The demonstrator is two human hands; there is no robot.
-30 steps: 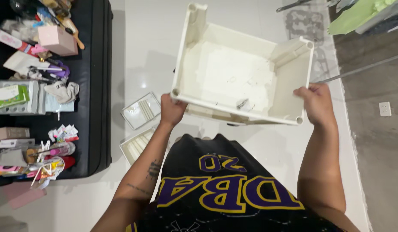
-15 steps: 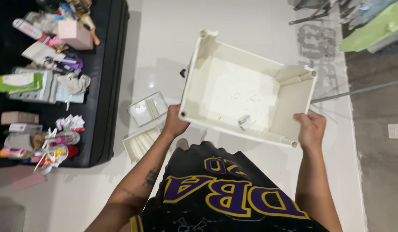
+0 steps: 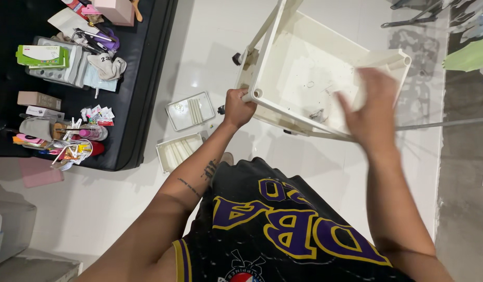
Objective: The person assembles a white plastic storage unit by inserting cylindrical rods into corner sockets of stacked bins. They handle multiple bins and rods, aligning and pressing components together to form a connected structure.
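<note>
Now your right hand (image 3: pixel 374 107) has left the white tray's (image 3: pixel 304 68) rim and sweeps, open and blurred, over its near side, holding nothing. Your left hand (image 3: pixel 237 107) stays clenched on the tray's near-left corner post, keeping it above the white floor (image 3: pixel 210 47), so the work has turned from carrying to clearing the tray's inside.

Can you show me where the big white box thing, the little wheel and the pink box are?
Big white plastic cart tray (image 3: pixel 304 73), head view: its inside floor.
Small black caster wheel (image 3: pixel 236 58), head view: its middle.
Pink box (image 3: pixel 115 10), head view: its side.
</note>
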